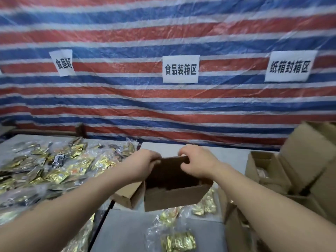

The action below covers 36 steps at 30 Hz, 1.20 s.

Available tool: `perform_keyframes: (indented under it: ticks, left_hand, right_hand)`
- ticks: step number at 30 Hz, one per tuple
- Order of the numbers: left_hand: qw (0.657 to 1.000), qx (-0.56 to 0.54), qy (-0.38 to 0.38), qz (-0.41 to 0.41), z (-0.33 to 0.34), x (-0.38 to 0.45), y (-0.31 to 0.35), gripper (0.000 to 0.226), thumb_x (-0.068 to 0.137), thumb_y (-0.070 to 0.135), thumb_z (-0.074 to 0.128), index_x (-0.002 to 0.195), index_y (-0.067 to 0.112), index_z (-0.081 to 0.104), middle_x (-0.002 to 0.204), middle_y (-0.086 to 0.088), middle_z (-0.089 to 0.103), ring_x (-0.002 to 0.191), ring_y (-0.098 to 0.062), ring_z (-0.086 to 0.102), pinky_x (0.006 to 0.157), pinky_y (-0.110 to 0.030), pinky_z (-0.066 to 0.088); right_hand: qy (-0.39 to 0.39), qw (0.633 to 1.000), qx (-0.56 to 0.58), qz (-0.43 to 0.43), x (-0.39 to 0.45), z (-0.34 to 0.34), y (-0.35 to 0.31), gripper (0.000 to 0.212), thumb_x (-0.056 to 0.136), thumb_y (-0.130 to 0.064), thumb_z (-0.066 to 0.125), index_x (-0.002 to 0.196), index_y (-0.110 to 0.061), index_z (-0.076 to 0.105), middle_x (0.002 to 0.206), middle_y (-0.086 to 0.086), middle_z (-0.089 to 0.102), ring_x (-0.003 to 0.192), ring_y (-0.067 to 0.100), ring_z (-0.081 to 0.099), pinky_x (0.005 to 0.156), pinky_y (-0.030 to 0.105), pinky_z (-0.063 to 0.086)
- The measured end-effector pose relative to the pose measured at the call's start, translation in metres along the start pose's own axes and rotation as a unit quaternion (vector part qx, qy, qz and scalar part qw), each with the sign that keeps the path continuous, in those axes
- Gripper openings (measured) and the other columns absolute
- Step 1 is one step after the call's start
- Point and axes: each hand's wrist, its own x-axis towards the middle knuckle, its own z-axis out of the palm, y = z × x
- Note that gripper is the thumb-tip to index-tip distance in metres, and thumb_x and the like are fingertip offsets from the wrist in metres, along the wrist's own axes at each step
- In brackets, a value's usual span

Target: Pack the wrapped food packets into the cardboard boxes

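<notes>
An open cardboard box (174, 195) stands on the grey table (127, 233) directly ahead of the person, with gold wrapped packets (54, 168) heaped to its left and a few more just in front. Both arms reach forward over it: the left hand (143, 165) grips the far rim's left end, and the right hand (196, 163) curls its fingers over the same rim's right end.

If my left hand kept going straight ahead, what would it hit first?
Probably bare grey tabletop, then the red, white and blue striped tarp. The left hand now grips the open brown cardboard box; depth is unclear.
</notes>
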Motion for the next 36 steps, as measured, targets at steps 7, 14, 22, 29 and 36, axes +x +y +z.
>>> perform_keyframes:
  ticks: [7,14,22,29,36]
  left_hand:
    - [0.994,-0.087,-0.063,0.010,0.061,-0.054,0.062,0.024,0.104,0.028,0.047,0.114,0.018,0.066,0.112,0.005,0.067,0.097,-0.015,0.061,0.079,-0.016,0.046]
    - [0.968,-0.136,-0.209,-0.006,0.233,-0.156,0.072,0.022,0.103,0.028,0.043,0.103,0.017,0.062,0.109,-0.008,0.065,0.104,-0.025,0.057,0.084,-0.032,0.041]
    - [0.955,-0.172,-0.233,-0.063,0.303,-0.206,0.080,0.027,0.103,0.033,0.040,0.102,0.016,0.061,0.106,-0.004,0.063,0.100,-0.020,0.058,0.084,-0.028,0.039]
    - [0.967,-0.148,-0.191,-0.078,0.298,-0.157,0.062,0.049,0.099,0.057,0.040,0.128,0.023,0.059,0.130,0.003,0.061,0.119,-0.018,0.056,0.095,-0.029,0.042]
    - [0.968,0.083,-0.231,-0.056,0.341,-0.042,0.019,0.088,0.082,0.049,0.072,0.149,0.014,0.026,0.149,-0.008,0.040,0.135,-0.029,0.041,0.106,-0.042,0.039]
  right_hand:
    - [-0.061,0.993,-0.061,0.074,-0.109,0.021,0.012,0.023,0.082,-0.048,0.056,0.070,-0.029,0.050,0.069,-0.011,0.054,0.064,0.008,0.052,0.054,0.027,0.040]
    - [-0.219,0.962,0.007,0.161,-0.258,0.157,0.015,0.019,0.084,-0.041,0.049,0.080,-0.023,0.049,0.088,0.000,0.062,0.086,0.023,0.062,0.062,0.028,0.034]
    - [-0.260,0.946,0.039,0.189,-0.302,0.219,0.021,0.019,0.084,-0.043,0.045,0.087,-0.025,0.049,0.101,0.002,0.063,0.097,0.026,0.061,0.074,0.032,0.044]
    - [-0.311,0.926,0.085,0.198,-0.290,0.204,0.037,0.073,0.069,-0.087,0.038,0.105,-0.028,0.061,0.107,-0.005,0.062,0.098,0.019,0.059,0.076,0.033,0.047]
    - [-0.273,0.892,0.230,0.278,-0.267,0.180,0.049,0.079,0.076,-0.086,0.039,0.132,-0.032,0.054,0.132,-0.011,0.054,0.118,0.009,0.052,0.098,0.027,0.042]
